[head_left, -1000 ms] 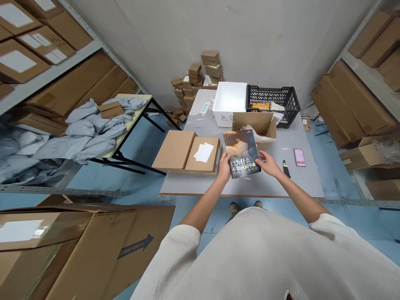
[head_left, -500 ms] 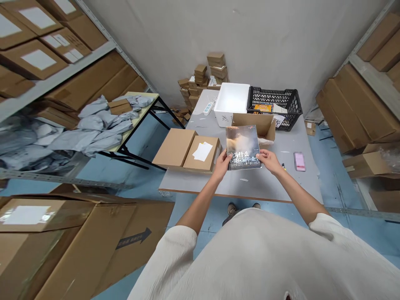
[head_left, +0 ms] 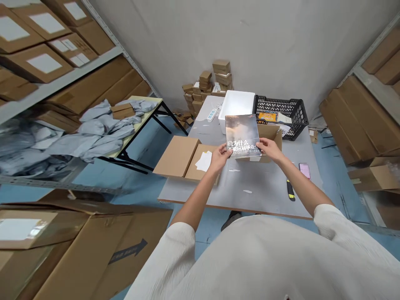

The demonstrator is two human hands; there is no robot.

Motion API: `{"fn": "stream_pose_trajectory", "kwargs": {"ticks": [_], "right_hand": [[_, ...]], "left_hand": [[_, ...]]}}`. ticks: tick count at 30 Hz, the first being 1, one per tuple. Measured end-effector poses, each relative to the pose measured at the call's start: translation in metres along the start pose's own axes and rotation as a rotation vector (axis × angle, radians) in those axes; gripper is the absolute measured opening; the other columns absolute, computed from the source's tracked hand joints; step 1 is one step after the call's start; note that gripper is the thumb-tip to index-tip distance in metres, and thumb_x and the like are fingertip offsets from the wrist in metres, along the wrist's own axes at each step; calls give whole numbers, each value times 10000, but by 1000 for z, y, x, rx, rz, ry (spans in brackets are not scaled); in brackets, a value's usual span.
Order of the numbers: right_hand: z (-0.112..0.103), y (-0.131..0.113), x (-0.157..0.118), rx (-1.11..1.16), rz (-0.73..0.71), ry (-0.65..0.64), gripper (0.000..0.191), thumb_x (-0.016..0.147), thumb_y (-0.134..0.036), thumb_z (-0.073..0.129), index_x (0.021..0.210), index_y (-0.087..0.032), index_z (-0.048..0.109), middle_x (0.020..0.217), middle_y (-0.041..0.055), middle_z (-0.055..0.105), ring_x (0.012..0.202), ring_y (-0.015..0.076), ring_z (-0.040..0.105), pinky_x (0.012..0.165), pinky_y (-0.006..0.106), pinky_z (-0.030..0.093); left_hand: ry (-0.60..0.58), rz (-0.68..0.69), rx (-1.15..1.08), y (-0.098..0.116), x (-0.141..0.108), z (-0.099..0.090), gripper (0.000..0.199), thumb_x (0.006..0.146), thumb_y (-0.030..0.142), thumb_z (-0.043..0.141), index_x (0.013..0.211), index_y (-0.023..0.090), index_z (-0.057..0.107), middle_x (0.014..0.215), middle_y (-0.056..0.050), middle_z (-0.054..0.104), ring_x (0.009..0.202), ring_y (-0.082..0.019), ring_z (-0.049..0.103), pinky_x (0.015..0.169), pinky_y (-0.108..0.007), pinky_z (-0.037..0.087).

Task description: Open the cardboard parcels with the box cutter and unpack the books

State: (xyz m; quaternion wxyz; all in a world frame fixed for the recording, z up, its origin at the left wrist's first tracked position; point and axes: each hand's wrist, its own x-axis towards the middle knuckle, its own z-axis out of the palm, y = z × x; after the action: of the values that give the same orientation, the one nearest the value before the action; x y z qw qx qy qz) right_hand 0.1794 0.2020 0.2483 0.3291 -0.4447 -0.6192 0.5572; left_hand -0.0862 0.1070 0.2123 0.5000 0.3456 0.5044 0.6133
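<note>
A book (head_left: 242, 132) with a dark, smoky cover and white lettering is held up above the table, its front facing me. My left hand (head_left: 220, 157) grips its lower left edge. On the lower right edge, the fingers of my right hand (head_left: 270, 149) are closed. Behind the book stands an open cardboard box (head_left: 275, 134), partly hidden by it. To the left lie two closed cardboard boxes (head_left: 178, 156), one with white paper slips (head_left: 203, 161) on top. A black and yellow box cutter (head_left: 291, 191) and a phone (head_left: 304, 170) rest to the right, near my right forearm.
At the back of the grey table (head_left: 200, 199) are a white foam box (head_left: 237, 102) and a black plastic crate (head_left: 293, 110) with small packages inside. Grey mailing bags (head_left: 103, 125) cover a side table. Shelves of cartons line both sides, and a large carton (head_left: 118, 237) stands at lower left.
Both hands have raised the book slightly, away from me, so it overlaps the foam box more. The view has shifted, and the box cutter now shows fully beside my right arm.
</note>
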Motion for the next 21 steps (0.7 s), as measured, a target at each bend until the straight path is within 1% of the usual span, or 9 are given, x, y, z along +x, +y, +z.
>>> {"fn": "stream_pose_trajectory", "kwargs": {"ticks": [2,4,7,9,11,14,16,19,21], "right_hand": [[3,-7,23,-67,-48,1,478,795,-500,873,1188,-236,812,871,24,753,822,223,662,738,359,599],[7,-11,48,-109,-90,28,482,785,-402,870,1233,-234,810,926,28,762,867,233,675,819,386,616],[14,-10,88,-99,-103,106,547,775,-306,863,1309,-213,783,1079,70,791,988,255,715,968,434,618],[18,-6,115,-98,-98,158,551,774,-270,857,1313,-186,777,1150,103,797,1076,272,728,1035,454,606],[21,-2,143,-125,-98,179,513,773,-257,854,1276,-177,790,1139,110,808,1104,281,736,1068,470,599],[23,5,182,-179,-94,174,441,773,-260,849,1209,-203,815,1053,76,827,1029,271,752,1070,494,605],[24,10,205,-212,-80,177,349,763,-249,849,1109,-210,835,1025,70,835,989,268,758,1066,505,608],[26,17,230,-251,-28,186,210,748,-214,852,957,-199,843,996,90,841,949,276,769,1051,518,615],[28,21,243,-267,15,187,186,750,-199,854,936,-190,845,973,101,842,928,284,777,1033,527,625]], "left_hand": [[-1,11,1,3,29,-5,737,666,481,1019,1286,183,755,997,-80,829,1035,-270,758,948,-390,588],[8,12,7,6,58,-11,735,657,468,1030,1275,177,760,980,-69,827,1011,-259,761,919,-369,597],[33,-3,11,7,100,-20,708,659,430,1039,1255,158,768,941,-63,814,1019,-261,762,887,-348,600],[32,-20,9,7,128,-28,703,667,428,1039,1256,155,769,936,-62,812,1013,-259,761,863,-337,598],[17,-47,8,5,155,-35,699,674,447,1037,1257,169,770,912,-47,810,961,-244,759,809,-316,594],[13,-100,31,1,194,-45,668,675,440,1038,1231,176,778,779,-7,760,795,-202,721,686,-281,551],[14,-138,65,-5,216,-50,604,684,403,1032,1182,167,786,686,21,691,665,-172,662,626,-280,509],[-10,-182,127,-16,245,-53,437,720,350,1005,1050,160,791,609,53,600,532,-130,552,591,-287,481],[-13,-201,185,-23,263,-53,356,758,322,975,1010,151,792,582,65,558,519,-126,519,613,-296,506]]}}
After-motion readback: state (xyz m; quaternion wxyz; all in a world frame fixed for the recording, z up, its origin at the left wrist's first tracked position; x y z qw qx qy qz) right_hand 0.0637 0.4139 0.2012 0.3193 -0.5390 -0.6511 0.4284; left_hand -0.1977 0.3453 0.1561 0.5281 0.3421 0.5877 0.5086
